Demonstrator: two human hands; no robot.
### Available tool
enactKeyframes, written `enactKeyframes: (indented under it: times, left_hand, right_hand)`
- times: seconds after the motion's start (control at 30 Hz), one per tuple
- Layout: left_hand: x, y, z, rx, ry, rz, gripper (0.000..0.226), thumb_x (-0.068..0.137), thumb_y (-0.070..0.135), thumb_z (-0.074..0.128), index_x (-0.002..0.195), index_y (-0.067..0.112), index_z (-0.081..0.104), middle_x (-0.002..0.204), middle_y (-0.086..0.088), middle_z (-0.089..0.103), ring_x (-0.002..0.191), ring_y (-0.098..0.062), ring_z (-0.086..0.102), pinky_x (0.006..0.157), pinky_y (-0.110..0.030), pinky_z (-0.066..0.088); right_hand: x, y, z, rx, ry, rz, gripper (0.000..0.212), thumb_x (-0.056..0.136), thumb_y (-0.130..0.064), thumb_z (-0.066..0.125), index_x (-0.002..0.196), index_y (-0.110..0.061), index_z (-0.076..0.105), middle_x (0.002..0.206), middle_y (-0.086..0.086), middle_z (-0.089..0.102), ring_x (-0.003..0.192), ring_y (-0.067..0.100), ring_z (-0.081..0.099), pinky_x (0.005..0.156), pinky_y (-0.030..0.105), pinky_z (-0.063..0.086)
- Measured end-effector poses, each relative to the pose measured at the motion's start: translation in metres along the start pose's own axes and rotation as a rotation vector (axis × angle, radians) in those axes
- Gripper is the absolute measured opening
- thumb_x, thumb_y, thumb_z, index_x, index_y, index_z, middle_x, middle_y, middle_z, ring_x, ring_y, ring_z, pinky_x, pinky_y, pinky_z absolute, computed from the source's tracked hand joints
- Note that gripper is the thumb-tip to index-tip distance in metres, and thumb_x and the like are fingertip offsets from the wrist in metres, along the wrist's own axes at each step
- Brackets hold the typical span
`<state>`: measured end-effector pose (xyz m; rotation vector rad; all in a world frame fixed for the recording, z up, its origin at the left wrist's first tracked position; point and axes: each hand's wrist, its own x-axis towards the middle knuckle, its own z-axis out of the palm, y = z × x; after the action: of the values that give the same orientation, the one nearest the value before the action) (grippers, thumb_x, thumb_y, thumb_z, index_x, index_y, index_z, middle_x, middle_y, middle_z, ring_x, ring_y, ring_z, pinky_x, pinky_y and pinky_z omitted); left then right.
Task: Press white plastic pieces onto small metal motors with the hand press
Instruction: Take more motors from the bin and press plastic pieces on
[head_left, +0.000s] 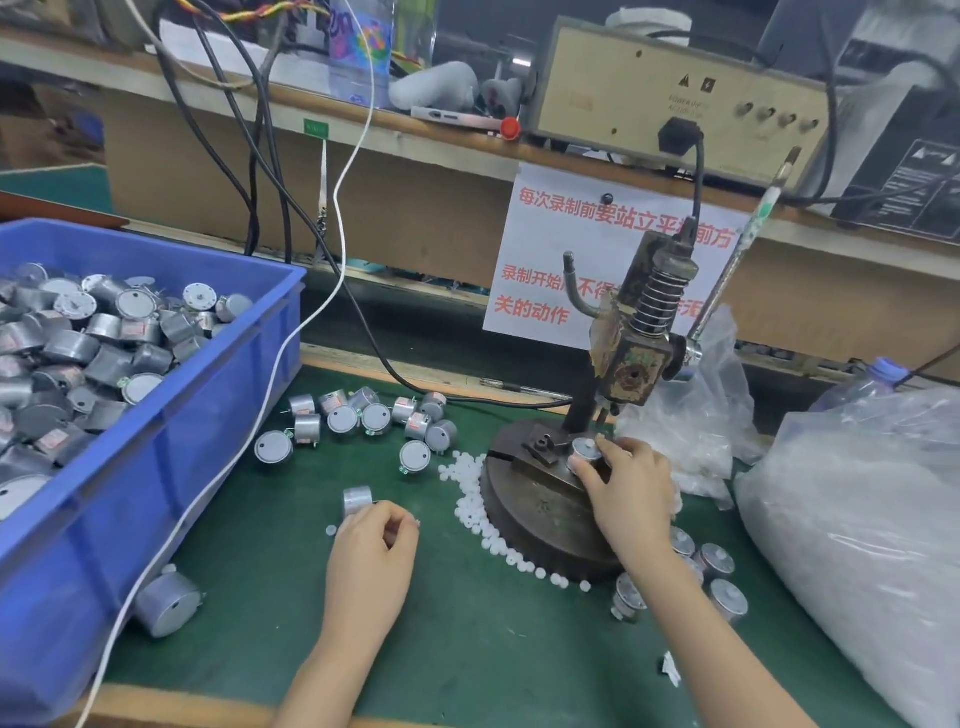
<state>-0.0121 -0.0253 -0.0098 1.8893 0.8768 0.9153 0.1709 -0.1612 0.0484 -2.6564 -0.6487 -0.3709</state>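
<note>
The hand press (636, 358) stands on a round dark base (535, 514) right of centre, its long lever (737, 254) angled up to the right. My right hand (626, 486) grips a small metal motor (584, 451) seated on the base under the ram. My left hand (376, 540) holds another motor (357, 500) on the green mat, fingertips pinched together. Small white plastic pieces (470, 493) lie scattered along the base's left edge. Loose motors (363, 418) lie on the mat behind.
A blue bin (171, 431) full of motors fills the left side, with one motor (166, 605) beside it. Several motors (719, 564) lie right of the base. A large plastic bag (862, 530) sits at the right. A white cable (270, 384) crosses the mat.
</note>
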Motion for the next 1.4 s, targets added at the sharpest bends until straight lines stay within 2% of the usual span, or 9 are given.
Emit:
enactKeyframes:
  times: [0.13, 0.23, 0.3, 0.47, 0.57, 0.77, 0.93, 1.1, 1.4]
  left_hand:
    - [-0.001, 0.001, 0.0, -0.021, -0.01, -0.033, 0.016, 0.086, 0.009, 0.059, 0.07, 0.011, 0.061, 0.074, 0.008, 0.059, 0.081, -0.017, 0.055, 0.063, -0.012, 0.035]
    - [0.0, 0.0, -0.001, -0.043, -0.012, -0.058, 0.017, 0.086, 0.01, 0.058, 0.07, 0.012, 0.061, 0.075, 0.006, 0.061, 0.081, -0.016, 0.056, 0.064, -0.015, 0.036]
    - [0.001, -0.001, -0.002, -0.044, -0.009, -0.06, 0.018, 0.086, 0.01, 0.058, 0.069, 0.012, 0.061, 0.075, 0.005, 0.061, 0.079, -0.014, 0.056, 0.063, -0.015, 0.037]
    - [0.0, 0.0, -0.001, -0.045, -0.021, -0.058, 0.019, 0.086, 0.009, 0.059, 0.067, 0.013, 0.06, 0.073, 0.004, 0.062, 0.079, -0.015, 0.056, 0.063, -0.018, 0.038]
    - [0.0, -0.001, -0.001, -0.037, -0.018, -0.07, 0.018, 0.086, 0.01, 0.059, 0.068, 0.013, 0.061, 0.074, 0.004, 0.062, 0.08, -0.016, 0.057, 0.064, -0.019, 0.038]
    - [0.001, -0.001, -0.001, -0.077, -0.013, -0.116, 0.018, 0.087, 0.012, 0.058, 0.069, 0.015, 0.06, 0.079, 0.0, 0.064, 0.078, -0.012, 0.058, 0.065, -0.019, 0.039]
    - [0.002, -0.002, -0.002, -0.077, -0.009, -0.119, 0.018, 0.086, 0.011, 0.058, 0.069, 0.014, 0.061, 0.08, -0.001, 0.064, 0.077, -0.013, 0.058, 0.067, -0.021, 0.04]
    - [0.001, -0.002, -0.002, -0.06, -0.009, -0.109, 0.017, 0.086, 0.011, 0.058, 0.069, 0.014, 0.062, 0.078, 0.0, 0.064, 0.077, -0.014, 0.058, 0.066, -0.023, 0.04]
    - [0.001, -0.002, -0.001, -0.04, -0.01, -0.108, 0.018, 0.085, 0.011, 0.058, 0.069, 0.015, 0.062, 0.077, 0.0, 0.064, 0.077, -0.016, 0.058, 0.066, -0.022, 0.039]
  right_hand:
    - [0.01, -0.004, -0.009, 0.193, -0.199, 0.037, 0.074, 0.087, -0.046, 0.056, 0.146, -0.013, 0.026, 0.146, 0.014, 0.03, 0.135, 0.031, 0.025, 0.109, 0.041, 0.024]
    - [0.036, -0.005, -0.04, 0.676, -0.227, 0.208, 0.063, 0.084, -0.003, 0.05, 0.144, -0.011, 0.029, 0.145, 0.012, 0.034, 0.132, 0.029, 0.032, 0.104, 0.039, 0.032]
    - [0.055, 0.0, -0.066, 0.918, -0.157, 0.355, 0.068, 0.079, 0.012, 0.04, 0.143, -0.01, 0.031, 0.14, 0.012, 0.04, 0.128, 0.03, 0.038, 0.098, 0.038, 0.036]
    - [0.091, -0.005, -0.126, 1.226, 0.069, 0.338, 0.066, 0.074, 0.009, 0.036, 0.14, -0.003, 0.035, 0.127, 0.012, 0.049, 0.12, 0.022, 0.041, 0.095, 0.031, 0.034]
    - [0.104, -0.025, -0.145, 1.24, 0.137, 0.236, 0.043, 0.078, 0.006, 0.039, 0.119, 0.001, 0.051, 0.102, 0.004, 0.055, 0.102, 0.017, 0.05, 0.102, 0.039, 0.041]
    - [0.09, -0.027, -0.158, 1.377, 0.4, 0.063, 0.019, 0.087, 0.002, 0.042, 0.096, -0.013, 0.048, 0.107, 0.015, 0.053, 0.075, 0.014, 0.056, 0.075, 0.021, 0.049]
    - [0.054, -0.025, -0.159, 1.416, 0.471, -0.095, 0.021, 0.081, -0.002, 0.04, 0.095, -0.015, 0.048, 0.093, 0.012, 0.055, 0.072, 0.015, 0.055, 0.074, 0.023, 0.049]
    - [0.02, -0.011, -0.143, 1.259, 0.419, -0.244, 0.016, 0.077, -0.009, 0.047, 0.084, -0.023, 0.046, 0.082, -0.004, 0.048, 0.085, 0.02, 0.053, 0.09, 0.032, 0.046]
    - [0.017, -0.01, -0.132, 1.292, 0.461, -0.257, 0.02, 0.077, -0.006, 0.044, 0.088, -0.023, 0.044, 0.083, -0.006, 0.051, 0.089, 0.013, 0.055, 0.088, 0.019, 0.044]
